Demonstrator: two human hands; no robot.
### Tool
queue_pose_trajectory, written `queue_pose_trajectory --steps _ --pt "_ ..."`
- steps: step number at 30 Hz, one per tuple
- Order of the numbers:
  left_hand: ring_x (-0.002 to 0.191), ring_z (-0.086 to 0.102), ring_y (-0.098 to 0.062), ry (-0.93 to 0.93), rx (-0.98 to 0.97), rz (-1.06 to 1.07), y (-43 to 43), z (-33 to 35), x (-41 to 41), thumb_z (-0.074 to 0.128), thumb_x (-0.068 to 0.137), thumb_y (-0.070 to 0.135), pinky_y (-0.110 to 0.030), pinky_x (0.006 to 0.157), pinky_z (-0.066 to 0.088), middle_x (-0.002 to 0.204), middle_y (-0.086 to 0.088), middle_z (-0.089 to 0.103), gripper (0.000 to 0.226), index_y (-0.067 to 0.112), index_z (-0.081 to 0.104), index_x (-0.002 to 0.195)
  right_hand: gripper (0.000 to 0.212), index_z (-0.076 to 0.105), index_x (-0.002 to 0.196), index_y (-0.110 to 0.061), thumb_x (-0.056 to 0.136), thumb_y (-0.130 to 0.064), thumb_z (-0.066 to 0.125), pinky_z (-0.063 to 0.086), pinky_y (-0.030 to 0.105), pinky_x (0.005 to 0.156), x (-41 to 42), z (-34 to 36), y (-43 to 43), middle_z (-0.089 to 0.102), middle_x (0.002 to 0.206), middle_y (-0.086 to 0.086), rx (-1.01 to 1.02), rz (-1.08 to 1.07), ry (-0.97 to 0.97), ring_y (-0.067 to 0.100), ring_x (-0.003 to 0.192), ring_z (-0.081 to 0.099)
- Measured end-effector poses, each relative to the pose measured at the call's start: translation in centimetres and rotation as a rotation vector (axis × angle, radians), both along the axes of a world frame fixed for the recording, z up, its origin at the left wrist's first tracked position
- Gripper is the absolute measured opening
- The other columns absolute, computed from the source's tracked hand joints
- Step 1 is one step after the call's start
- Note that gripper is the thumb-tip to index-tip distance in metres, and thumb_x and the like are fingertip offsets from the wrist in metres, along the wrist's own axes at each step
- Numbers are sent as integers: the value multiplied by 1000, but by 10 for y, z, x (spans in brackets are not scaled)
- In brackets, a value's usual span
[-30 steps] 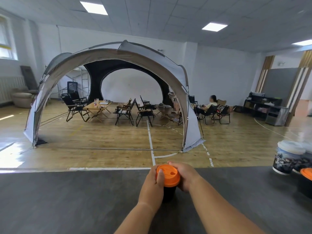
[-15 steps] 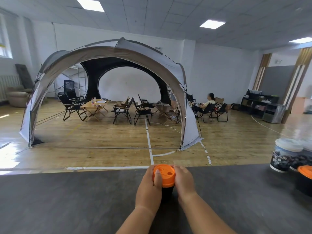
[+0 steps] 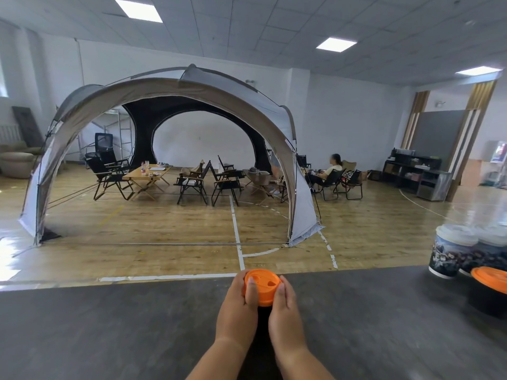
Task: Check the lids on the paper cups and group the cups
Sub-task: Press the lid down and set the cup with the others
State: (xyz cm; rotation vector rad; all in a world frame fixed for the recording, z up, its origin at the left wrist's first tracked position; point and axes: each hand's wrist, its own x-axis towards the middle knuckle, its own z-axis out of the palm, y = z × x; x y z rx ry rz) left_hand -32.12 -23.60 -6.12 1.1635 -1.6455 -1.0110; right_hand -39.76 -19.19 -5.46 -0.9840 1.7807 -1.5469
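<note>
A black paper cup with an orange lid point(image 3: 264, 285) stands on the dark table point(image 3: 109, 330) near its far edge. My left hand point(image 3: 237, 311) grips the cup's left side, its thumb lying over the lid's rim. My right hand point(image 3: 285, 314) holds the right side, thumb against the lid's edge. The cup's black body is mostly hidden between my hands. At the right stand two printed cups with white lids point(image 3: 450, 250), touching each other, and in front of them another black cup with an orange lid point(image 3: 491, 281), cut by the frame edge.
The table's far edge runs just behind the held cup. Beyond it lies a wooden hall floor with a large dome tent point(image 3: 170, 149), folding chairs and a seated person point(image 3: 329, 171).
Both hands stayed on the orange-lidded cup. My right hand slid from behind the lid round to its right side. The view shifted a little to the right.
</note>
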Motion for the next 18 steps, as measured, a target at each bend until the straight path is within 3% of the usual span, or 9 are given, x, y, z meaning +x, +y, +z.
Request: queue_pose_trajectory --steps 3,5,8,12,14,18 --pt "100 49 -8 0 2 -18 0 1 0 28 101 44 -15 68 37 118 8 53 38 33 41 136 57 21 152 -28 100 -51 24 34 30 100 4 0 5 41 147 1 1 35 5 20 131 42" --pt "100 49 -9 0 8 -30 -1 0 0 28 101 44 -15 69 38 118 8 52 38 32 41 135 57 24 151 -28 99 -51 27 35 27 95 3 1 6 44 138 -2 -18 50 0 15 120 44" --pt "105 52 -14 49 32 -46 -4 -2 1 29 101 44 -25 82 41 126 0 55 39 30 42 135 54 34 144 -27 97 -52 36 37 25 92 -3 3 6 48 130 -5 -21 69 -44 10 113 46" --pt "103 51 -13 210 53 -14 -4 2 4 35 100 41 -26 86 35 116 3 53 43 25 39 140 41 44 126 -23 96 -51 46 41 18 73 -11 11 4 58 114 -5 -2 62 -137 6 100 54" --pt "102 48 -12 281 83 69 0 3 3 35 101 40 -27 87 34 113 4 53 43 21 43 138 42 44 125 -22 95 -51 49 39 17 71 -11 12 3 57 115 -3 18 43 -116 8 100 53" --pt "126 46 -23 435 190 111 8 1 -10 27 100 49 -38 104 34 135 -4 51 52 22 44 141 40 38 121 -26 93 -53 49 37 12 68 -5 10 5 53 115 -5 33 19 -61 7 99 51"
